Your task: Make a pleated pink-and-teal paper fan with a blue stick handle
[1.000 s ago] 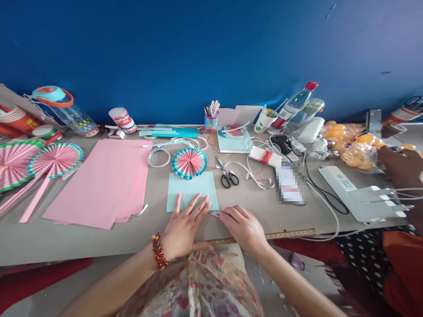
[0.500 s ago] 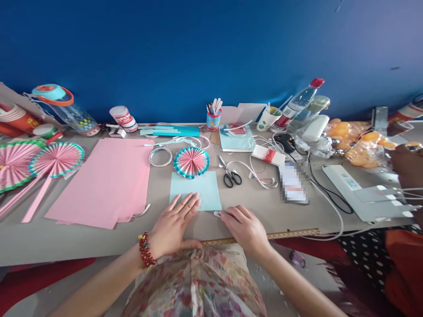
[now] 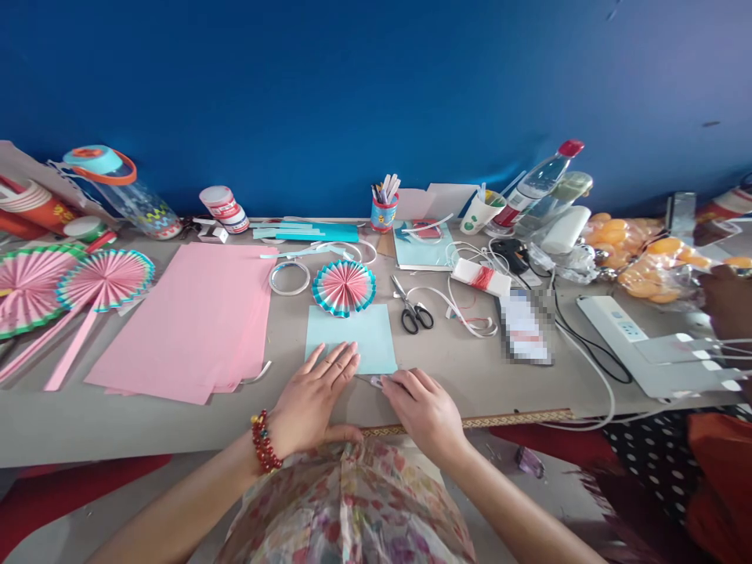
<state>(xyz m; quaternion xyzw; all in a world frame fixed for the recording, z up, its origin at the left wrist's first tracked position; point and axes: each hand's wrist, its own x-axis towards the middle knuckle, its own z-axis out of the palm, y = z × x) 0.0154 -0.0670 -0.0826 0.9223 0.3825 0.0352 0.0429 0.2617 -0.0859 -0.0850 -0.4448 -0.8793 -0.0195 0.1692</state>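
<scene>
My left hand lies flat with fingers stretched, pressing on the lower left of a light blue sheet of paper. Closed around a small pale craft knife, my right hand rests at the sheet's near edge; most of the knife is hidden by the fingers. Just beyond the sheet, touching or overlapping its far edge, is a round pleated rosette in pink with a teal and white rim. Black-handled scissors lie to the right of the sheet.
Pink sheets and two pleated fans lie left. At the back stand a pen cup and a tilted bottle. A ring of tape, phone, cables and power strip lie around. Another person's hand is far right.
My right hand has slid a little left along the paper's near edge with the knife. My left hand stays flat on the sheet. The whole view has shifted slightly.
</scene>
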